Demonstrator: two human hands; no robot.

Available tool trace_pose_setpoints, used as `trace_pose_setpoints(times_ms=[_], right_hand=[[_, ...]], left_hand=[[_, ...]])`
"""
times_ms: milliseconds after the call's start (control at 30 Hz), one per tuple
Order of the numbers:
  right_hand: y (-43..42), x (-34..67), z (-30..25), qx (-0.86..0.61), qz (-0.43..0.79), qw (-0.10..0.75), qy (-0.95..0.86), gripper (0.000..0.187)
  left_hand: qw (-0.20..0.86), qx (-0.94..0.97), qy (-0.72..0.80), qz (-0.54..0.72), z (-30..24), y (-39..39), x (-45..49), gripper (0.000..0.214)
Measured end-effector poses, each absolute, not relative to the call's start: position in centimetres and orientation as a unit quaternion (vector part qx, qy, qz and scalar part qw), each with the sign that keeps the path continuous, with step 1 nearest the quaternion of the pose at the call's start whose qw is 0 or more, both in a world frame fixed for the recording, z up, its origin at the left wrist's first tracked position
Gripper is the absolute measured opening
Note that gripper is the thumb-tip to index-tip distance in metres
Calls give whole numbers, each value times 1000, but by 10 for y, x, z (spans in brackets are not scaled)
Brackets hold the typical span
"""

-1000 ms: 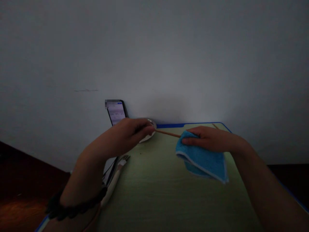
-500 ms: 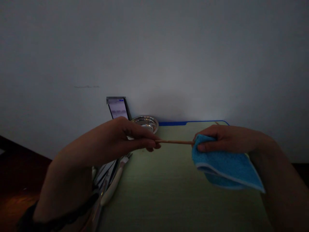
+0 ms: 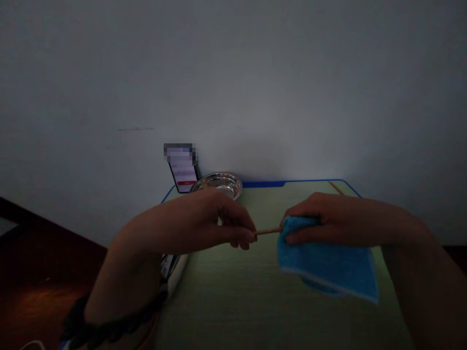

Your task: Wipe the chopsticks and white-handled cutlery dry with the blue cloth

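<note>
Between my two hands a thin wooden stick, like a chopstick (image 3: 268, 231), is held roughly level above the table. My left hand (image 3: 222, 221) pinches one end of it between thumb and fingers. Around its other part my right hand (image 3: 317, 221) closes with a blue cloth (image 3: 328, 265), so the stick's far end is hidden in the folds. The cloth's loose corner hangs down to the right, edged in a paler trim.
The pale green table (image 3: 262, 301) has a blue rim. Against the wall lean a phone (image 3: 182, 170) and, beside it, a shiny metal bowl (image 3: 233, 184). Another thin stick (image 3: 336, 187) lies at the back right. Partly hidden utensils (image 3: 175, 272) lie under my left arm.
My hands have come closer together and slightly lower, so less of the stick shows between them. The cloth has moved left with my right hand.
</note>
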State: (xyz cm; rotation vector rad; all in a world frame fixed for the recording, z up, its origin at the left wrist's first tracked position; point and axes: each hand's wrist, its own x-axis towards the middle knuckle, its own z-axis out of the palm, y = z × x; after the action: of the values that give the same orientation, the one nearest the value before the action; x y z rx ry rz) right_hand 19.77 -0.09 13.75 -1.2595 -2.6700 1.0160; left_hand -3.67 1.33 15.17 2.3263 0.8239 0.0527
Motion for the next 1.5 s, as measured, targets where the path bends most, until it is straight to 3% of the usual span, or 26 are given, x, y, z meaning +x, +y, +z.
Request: trace_pose_setpoints(times_ms=[267,633,867,1067,1500], right_hand=[[-9,180,139,-376,248,82,-889,29],[-4,186,135,-363,267,71,-890,29],[-6,192,136,-384,244,87,-886,31],[-7,189,137,-398,214,90,-888,28],[-4,185,131,-386,251,101,-882,26]], left_hand=[[323,903,283,12,156,9,-16,23],[224,919,322,43,149,7,-22,24],[322,882,340,50,149,7,-22,30],[329,886,325,49,148,11,-17,30],[221,925,305,47,151,8,-20,25]])
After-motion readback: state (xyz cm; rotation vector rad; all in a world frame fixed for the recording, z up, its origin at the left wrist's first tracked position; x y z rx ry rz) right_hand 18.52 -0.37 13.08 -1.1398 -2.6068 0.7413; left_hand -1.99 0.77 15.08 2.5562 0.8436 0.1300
